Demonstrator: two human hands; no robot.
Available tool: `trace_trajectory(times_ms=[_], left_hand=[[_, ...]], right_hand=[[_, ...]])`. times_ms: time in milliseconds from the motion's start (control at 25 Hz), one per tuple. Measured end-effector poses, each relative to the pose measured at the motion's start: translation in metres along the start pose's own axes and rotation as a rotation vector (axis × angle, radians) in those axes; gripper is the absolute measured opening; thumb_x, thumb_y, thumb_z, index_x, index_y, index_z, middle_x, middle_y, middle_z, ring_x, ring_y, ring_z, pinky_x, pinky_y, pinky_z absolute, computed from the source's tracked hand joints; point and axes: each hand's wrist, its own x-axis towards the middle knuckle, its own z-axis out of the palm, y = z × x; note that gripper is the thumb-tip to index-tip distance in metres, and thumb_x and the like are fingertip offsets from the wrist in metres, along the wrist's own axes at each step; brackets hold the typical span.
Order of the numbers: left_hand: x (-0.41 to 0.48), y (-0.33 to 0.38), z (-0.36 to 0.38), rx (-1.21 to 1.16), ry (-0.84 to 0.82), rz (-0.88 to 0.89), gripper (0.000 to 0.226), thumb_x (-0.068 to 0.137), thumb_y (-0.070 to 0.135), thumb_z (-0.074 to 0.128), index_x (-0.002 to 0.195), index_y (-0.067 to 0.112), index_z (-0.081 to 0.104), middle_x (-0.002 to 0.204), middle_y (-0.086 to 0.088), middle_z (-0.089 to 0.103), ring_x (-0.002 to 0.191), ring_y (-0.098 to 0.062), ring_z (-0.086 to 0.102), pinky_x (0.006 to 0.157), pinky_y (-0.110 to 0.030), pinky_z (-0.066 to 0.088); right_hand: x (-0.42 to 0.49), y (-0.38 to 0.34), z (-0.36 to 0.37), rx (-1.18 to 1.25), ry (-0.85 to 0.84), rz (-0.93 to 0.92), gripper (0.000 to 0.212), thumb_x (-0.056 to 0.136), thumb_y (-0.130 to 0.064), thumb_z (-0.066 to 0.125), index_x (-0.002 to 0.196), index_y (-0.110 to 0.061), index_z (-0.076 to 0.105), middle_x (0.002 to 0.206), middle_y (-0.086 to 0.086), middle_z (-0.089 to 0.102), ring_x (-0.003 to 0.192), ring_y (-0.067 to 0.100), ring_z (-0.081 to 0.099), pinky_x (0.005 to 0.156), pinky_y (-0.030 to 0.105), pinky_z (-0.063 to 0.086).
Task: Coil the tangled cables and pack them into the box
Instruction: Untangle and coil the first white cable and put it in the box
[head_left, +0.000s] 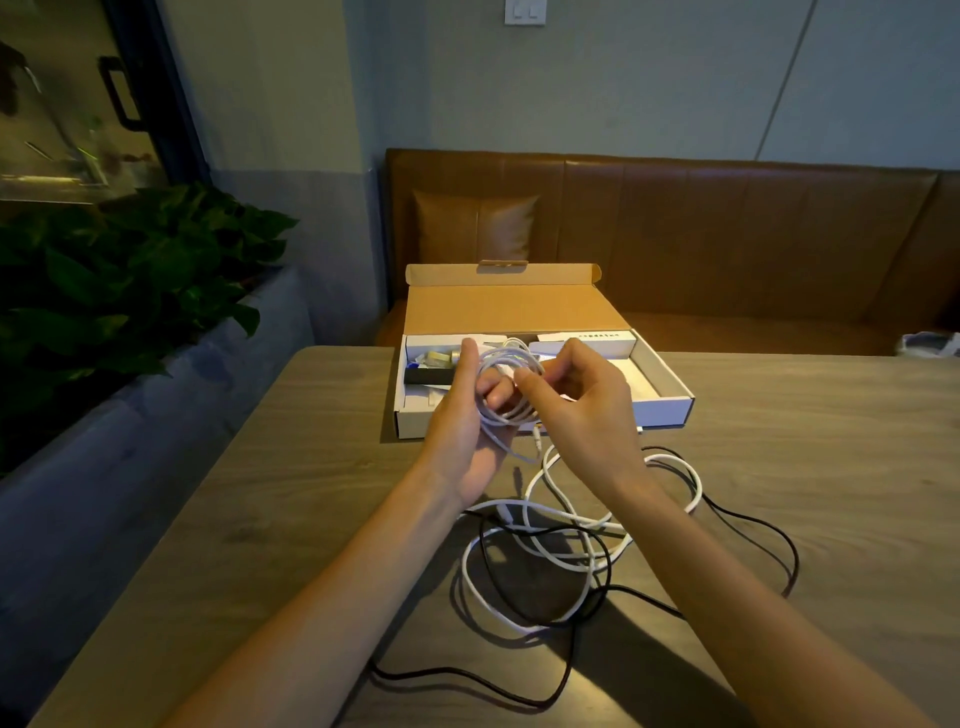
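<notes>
A thin white cable is wound in loops around the fingers of my left hand, which holds the coil just in front of the open cardboard box. My right hand pinches the coil at its right side. One loose end of this cable hangs below my left palm. On the table under my wrists lie a thicker white cable and a black cable, tangled together in loose loops.
The box's lid stands open toward the far side; several small items lie inside at the left. A wooden table carries everything. A brown bench runs behind it, and green plants stand at the left.
</notes>
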Motion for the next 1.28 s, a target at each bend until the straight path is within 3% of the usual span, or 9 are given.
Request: trace_trajectory(times_ms=[120,280,360,480,640,840,1000,1120,1280], left_hand=[[0.002,0.005,-0.004,0.07,0.106,-0.012,0.044,0.098,0.051,0.05,0.095,0.013,0.07,0.086,-0.01,0.074,0.092,-0.024,0.072,0.088,-0.04,0.058],[0.006,0.018,-0.01,-0.034,0.168,-0.004,0.027,0.097,0.038,0.061,0.086,0.013,0.063,0.085,-0.01,0.061,0.08,-0.022,0.065,0.063,-0.035,0.06],[0.01,0.025,-0.015,-0.086,0.191,-0.003,0.022,0.095,0.034,0.064,0.086,0.014,0.062,0.096,-0.014,0.054,0.09,-0.026,0.058,0.058,-0.036,0.059],[0.013,0.036,-0.021,-0.048,0.214,0.032,0.023,0.092,0.034,0.067,0.08,0.016,0.06,0.085,-0.011,0.052,0.084,-0.024,0.054,0.067,-0.037,0.059],[0.015,0.048,-0.033,0.216,0.201,0.046,0.032,0.093,0.036,0.068,0.067,0.019,0.062,0.061,-0.002,0.052,0.064,-0.016,0.052,0.074,-0.033,0.052],[0.015,0.036,-0.033,0.62,-0.021,0.021,0.027,0.097,0.038,0.061,0.088,0.012,0.067,0.058,0.001,0.038,0.056,-0.011,0.038,0.062,-0.026,0.04],[0.014,0.026,-0.027,0.758,-0.027,0.053,0.039,0.098,0.048,0.055,0.094,0.011,0.063,0.063,-0.002,0.038,0.061,-0.013,0.042,0.073,-0.033,0.045],[0.017,0.019,-0.026,0.787,0.071,0.091,0.046,0.098,0.054,0.051,0.099,0.012,0.069,0.081,-0.015,0.054,0.084,-0.027,0.058,0.092,-0.046,0.053],[0.013,0.015,-0.018,0.753,0.125,0.09,0.054,0.101,0.06,0.035,0.093,0.019,0.069,0.092,-0.021,0.068,0.094,-0.032,0.068,0.089,-0.04,0.055]], right_hand=[[0.003,-0.001,-0.001,-0.007,-0.154,0.057,0.017,0.093,-0.028,0.07,0.096,-0.015,0.061,0.087,0.003,0.071,0.08,0.016,0.073,0.066,0.028,0.062],[0.013,0.007,-0.011,0.173,-0.348,0.276,0.04,0.096,-0.052,0.054,0.127,-0.027,0.053,0.103,-0.003,0.073,0.094,0.013,0.072,0.079,0.027,0.059],[0.012,0.016,-0.015,-0.009,-0.568,0.227,0.05,0.095,-0.065,0.044,0.129,-0.031,0.055,0.112,-0.01,0.07,0.105,0.009,0.067,0.091,0.03,0.053],[0.007,0.028,-0.013,-0.418,-0.816,0.052,0.039,0.094,-0.057,0.056,0.114,-0.026,0.069,0.106,-0.011,0.071,0.099,0.006,0.064,0.089,0.035,0.053],[0.017,0.022,-0.025,-0.341,-0.651,-0.014,0.023,0.095,-0.039,0.065,0.101,-0.021,0.078,0.086,-0.006,0.073,0.079,0.015,0.066,0.073,0.041,0.057],[0.022,0.009,-0.033,0.097,-0.348,0.127,0.009,0.091,-0.017,0.072,0.098,-0.014,0.077,0.084,0.013,0.072,0.065,0.02,0.065,0.07,0.034,0.06],[0.014,0.006,-0.019,0.183,-0.304,0.1,0.017,0.094,-0.018,0.068,0.108,-0.013,0.077,0.097,0.004,0.077,0.077,0.017,0.07,0.072,0.028,0.059],[0.009,0.009,-0.014,0.018,-0.362,-0.027,0.022,0.097,-0.017,0.062,0.115,-0.019,0.076,0.1,0.0,0.073,0.09,0.012,0.067,0.072,0.025,0.057],[0.008,0.012,-0.007,-0.145,-0.421,-0.064,0.022,0.098,-0.018,0.061,0.114,-0.025,0.076,0.125,-0.006,0.061,0.118,0.01,0.055,0.09,0.027,0.054]])
